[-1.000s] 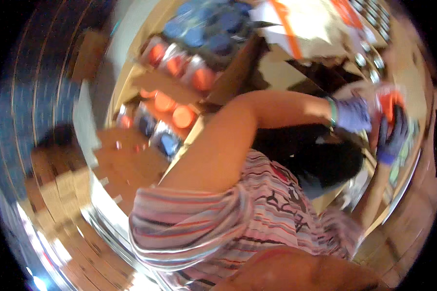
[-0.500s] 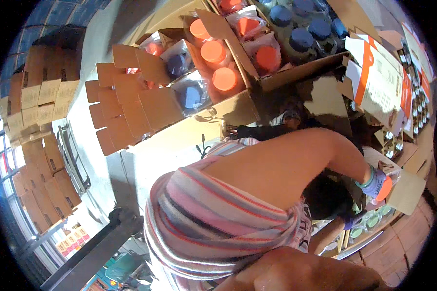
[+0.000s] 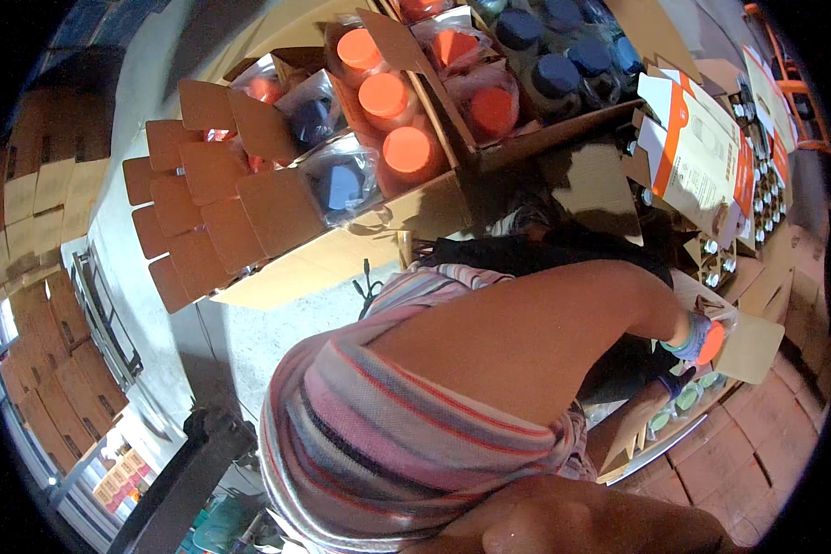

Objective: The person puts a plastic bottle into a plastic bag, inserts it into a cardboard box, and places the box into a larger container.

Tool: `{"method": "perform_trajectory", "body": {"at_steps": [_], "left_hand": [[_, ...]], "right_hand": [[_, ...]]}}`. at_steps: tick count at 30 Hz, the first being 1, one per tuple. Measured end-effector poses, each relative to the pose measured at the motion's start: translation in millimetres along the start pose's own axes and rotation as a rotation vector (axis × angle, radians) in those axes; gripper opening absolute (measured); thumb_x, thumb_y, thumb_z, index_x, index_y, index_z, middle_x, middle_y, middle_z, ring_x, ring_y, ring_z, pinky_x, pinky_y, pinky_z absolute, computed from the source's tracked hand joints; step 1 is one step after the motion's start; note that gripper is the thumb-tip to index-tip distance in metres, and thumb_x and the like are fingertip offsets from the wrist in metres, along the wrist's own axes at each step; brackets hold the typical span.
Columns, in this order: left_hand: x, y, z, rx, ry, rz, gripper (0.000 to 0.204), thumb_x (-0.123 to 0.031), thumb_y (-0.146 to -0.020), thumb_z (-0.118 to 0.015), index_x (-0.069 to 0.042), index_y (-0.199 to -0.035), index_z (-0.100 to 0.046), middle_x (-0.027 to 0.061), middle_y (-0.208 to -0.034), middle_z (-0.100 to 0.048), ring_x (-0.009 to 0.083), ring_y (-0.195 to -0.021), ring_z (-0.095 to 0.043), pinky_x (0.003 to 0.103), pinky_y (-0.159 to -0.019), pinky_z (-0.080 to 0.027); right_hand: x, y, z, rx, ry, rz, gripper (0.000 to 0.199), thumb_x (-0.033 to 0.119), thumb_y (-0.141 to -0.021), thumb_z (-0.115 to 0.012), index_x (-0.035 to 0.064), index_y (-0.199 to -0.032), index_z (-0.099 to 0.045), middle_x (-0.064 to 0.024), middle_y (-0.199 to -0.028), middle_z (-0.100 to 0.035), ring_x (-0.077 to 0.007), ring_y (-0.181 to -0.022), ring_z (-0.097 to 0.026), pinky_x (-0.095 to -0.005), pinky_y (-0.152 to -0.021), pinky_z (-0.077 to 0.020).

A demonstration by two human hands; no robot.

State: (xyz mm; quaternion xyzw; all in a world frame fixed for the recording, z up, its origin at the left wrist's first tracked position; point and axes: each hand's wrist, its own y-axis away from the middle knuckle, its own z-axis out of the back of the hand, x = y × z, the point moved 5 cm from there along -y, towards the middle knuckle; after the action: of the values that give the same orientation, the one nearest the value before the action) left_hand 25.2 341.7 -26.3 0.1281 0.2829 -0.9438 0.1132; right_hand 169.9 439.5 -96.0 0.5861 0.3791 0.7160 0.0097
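Observation:
Both my arms reach to the right, over an open carton of jars with green lids. My left hand, in a purple knit glove, is closed against an orange-lidded jar above the carton's far side; most of the fingers are out of sight behind the wrist. Just below it, my right hand, also in a dark purple glove, is down by the green lids. Its fingers are hidden in shadow, so I cannot see what they touch.
An open box with orange- and blue-lidded jars stands ahead on the left. Beside it, another carton holds dark-blue-lidded containers. A white-and-orange carton and small bottles lie right. Carton stacks and a dark metal beam are left.
The whole view has shifted, so most things sit slightly further left. Both hands stay at the green-lidded carton, with the orange lid still against my left hand.

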Motion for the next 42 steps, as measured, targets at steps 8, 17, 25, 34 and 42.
{"method": "perform_trajectory", "body": {"at_steps": [8,17,25,34,42], "left_hand": [[-6.4,3.0,2.9,0.008,-0.003,-0.005,0.016,-0.022,-0.082,-0.054,-0.016,-0.087,-0.068,0.0037,-0.078,-0.066,0.0217,-0.077,-0.064,0.039,-0.066,-0.045],[-13.0,7.7,-0.2,0.028,-0.029,-0.005,0.015,-0.022,-0.081,-0.054,-0.017,-0.085,-0.068,0.0022,-0.075,-0.066,0.0211,-0.075,-0.064,0.038,-0.063,-0.043],[-14.3,10.0,-6.2,0.049,-0.123,0.004,0.015,-0.022,-0.08,-0.054,-0.017,-0.083,-0.067,0.0008,-0.073,-0.066,0.0205,-0.073,-0.063,0.038,-0.061,-0.042],[-0.7,28.8,-21.5,0.079,-0.375,0.053,0.015,-0.022,-0.079,-0.053,-0.017,-0.081,-0.067,-0.0008,-0.07,-0.066,0.0199,-0.071,-0.063,0.037,-0.058,-0.04],[1.8,42.9,-3.0,-0.144,-0.055,0.138,0.022,-0.03,-0.083,-0.053,-0.03,-0.095,-0.071,-0.0001,-0.078,-0.067,0.0217,-0.077,-0.063,0.04,-0.075,-0.042]], "right_hand": [[1.0,-3.6,2.4,0.027,0.078,-0.006,0.051,0.034,-0.088,-0.057,0.0193,-0.135,-0.046,-0.0143,-0.132,-0.048,-0.028,-0.118,-0.047,-0.0469,-0.096,-0.0413],[-0.2,-6.3,2.6,0.046,0.113,0.016,0.049,0.033,-0.089,-0.055,0.0215,-0.136,-0.045,-0.0135,-0.132,-0.048,-0.0266,-0.118,-0.047,-0.0474,-0.093,-0.0429],[12.1,-11.7,-1.8,0.058,0.122,0.08,0.048,0.032,-0.09,-0.053,0.0234,-0.136,-0.045,-0.0127,-0.132,-0.048,-0.0253,-0.117,-0.048,-0.0478,-0.09,-0.0443],[43.4,-14.9,6.0,0.031,0.223,0.311,0.046,0.031,-0.091,-0.051,0.0255,-0.137,-0.044,-0.0118,-0.132,-0.048,-0.0239,-0.117,-0.048,-0.0483,-0.088,-0.0459],[94.3,-47.4,-13.1,0.047,0.141,0.196,0.052,0.034,-0.088,-0.059,0.0222,-0.137,-0.046,-0.0056,-0.14,-0.045,-0.025,-0.129,-0.041,-0.0414,-0.105,-0.0328]]}}
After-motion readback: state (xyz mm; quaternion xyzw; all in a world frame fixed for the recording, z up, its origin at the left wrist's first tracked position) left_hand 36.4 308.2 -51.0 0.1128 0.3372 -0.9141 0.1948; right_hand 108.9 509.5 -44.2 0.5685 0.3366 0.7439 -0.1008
